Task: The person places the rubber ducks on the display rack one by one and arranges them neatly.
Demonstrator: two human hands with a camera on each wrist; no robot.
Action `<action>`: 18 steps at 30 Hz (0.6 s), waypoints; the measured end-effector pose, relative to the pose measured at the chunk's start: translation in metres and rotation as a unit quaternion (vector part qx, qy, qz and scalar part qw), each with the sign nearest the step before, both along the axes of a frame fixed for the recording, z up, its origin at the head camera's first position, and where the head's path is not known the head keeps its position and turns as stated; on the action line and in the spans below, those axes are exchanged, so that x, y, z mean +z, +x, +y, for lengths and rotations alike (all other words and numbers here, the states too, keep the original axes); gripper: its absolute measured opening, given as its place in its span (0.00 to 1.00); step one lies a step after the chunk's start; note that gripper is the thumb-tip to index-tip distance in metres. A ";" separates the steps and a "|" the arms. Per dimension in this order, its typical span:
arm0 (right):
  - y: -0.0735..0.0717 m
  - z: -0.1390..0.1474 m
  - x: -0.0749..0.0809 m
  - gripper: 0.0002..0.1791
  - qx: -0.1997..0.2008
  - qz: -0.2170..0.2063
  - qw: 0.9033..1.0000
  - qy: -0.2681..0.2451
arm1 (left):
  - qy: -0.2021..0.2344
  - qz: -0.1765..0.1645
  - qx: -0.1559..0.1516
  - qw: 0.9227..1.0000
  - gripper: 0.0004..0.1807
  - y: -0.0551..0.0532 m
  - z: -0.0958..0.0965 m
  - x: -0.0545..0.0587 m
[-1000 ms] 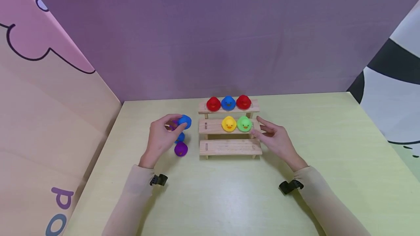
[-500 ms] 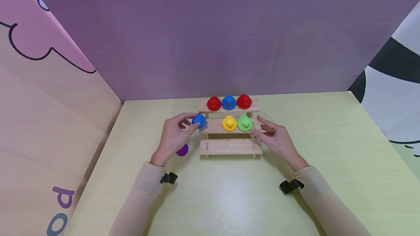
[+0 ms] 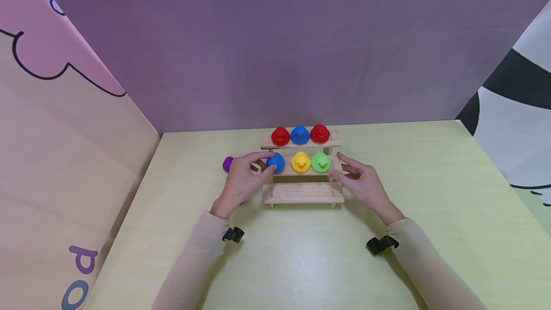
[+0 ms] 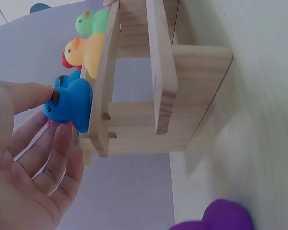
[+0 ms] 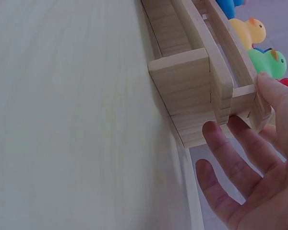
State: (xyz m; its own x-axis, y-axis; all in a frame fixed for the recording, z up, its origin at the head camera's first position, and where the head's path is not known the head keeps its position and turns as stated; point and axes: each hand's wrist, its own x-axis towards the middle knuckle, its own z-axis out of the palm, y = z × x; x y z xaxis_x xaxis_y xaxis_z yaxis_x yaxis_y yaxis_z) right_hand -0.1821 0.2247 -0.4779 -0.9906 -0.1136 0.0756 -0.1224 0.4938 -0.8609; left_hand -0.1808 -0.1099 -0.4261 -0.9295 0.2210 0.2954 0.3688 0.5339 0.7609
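My left hand [image 3: 245, 178] pinches a blue rubber duck [image 3: 277, 162] between thumb and fingers at the left end of the middle step of a three-step wooden shelf [image 3: 303, 193]. In the left wrist view this blue duck [image 4: 69, 104] is upright against the board, my thumb at its head. Beside it on that step sit a yellow duck [image 3: 301, 162] and a green duck [image 3: 320, 162]. My right hand [image 3: 363, 183] holds the right end of the middle step, thumb at the front and index finger behind; its other fingers spread loosely in the right wrist view.
On the top step stand a red duck [image 3: 281, 136], a blue duck [image 3: 300, 135] and another red duck [image 3: 320, 134]. A purple duck [image 3: 227, 164] lies on the table left of the shelf, partly behind my left hand. A purple backdrop [image 3: 275, 61] rises behind the table.
My left hand has carried the blue duck rightward from beside the shelf to the left end of the middle step. The right hand has stayed at the shelf's right end.
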 end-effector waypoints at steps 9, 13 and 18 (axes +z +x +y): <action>0.000 -0.001 -0.003 0.38 -0.004 0.004 1.000 0.003 | 0.002 -0.014 -0.005 1.000 0.18 -0.002 0.008 -0.002; 0.000 0.000 -0.002 0.37 -0.002 0.006 1.000 0.004 | 0.002 -0.029 -0.002 1.000 0.17 -0.003 0.013 -0.002; 0.001 0.002 -0.001 0.37 -0.002 0.007 1.000 0.007 | 0.004 -0.037 -0.002 0.999 0.17 -0.003 0.018 -0.002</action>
